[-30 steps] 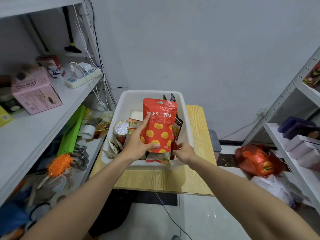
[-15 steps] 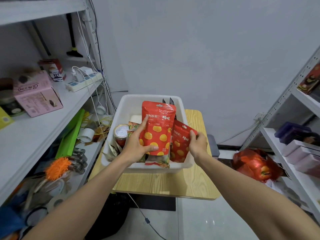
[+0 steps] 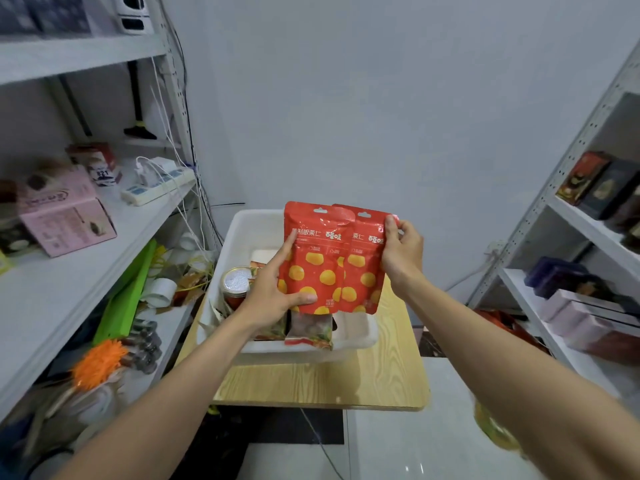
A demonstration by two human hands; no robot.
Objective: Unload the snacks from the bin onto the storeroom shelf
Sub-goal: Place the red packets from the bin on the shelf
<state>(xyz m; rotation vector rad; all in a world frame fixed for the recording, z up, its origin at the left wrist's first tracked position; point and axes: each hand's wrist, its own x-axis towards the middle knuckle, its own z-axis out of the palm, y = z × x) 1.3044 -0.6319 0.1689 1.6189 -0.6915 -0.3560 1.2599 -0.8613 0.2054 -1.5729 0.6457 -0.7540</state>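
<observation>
We hold two red chestnut pouches side by side above the white bin, which sits on the wooden surface. Our left hand grips the front pouch low on its left side. The thumb curls across the bottom of its face and the forefinger lies up the edge, which keeps the floppy pack flat and upright. Our right hand pinches the second pouch by its upper right edge. Its left part sits behind the first, so the two overlap (a stack is easier to carry across than two loose packs, we judge). Under the left hand a clear packet hangs over the bin's near rim; whether our fingers hold it too we cannot tell. In the bin stand a foil-lidded jar and more packets, so by our reckoning the unloading is only part done. The left-hand shelf has bare board near the pink box, and that looks the nearest place to set the pair down.
</observation>
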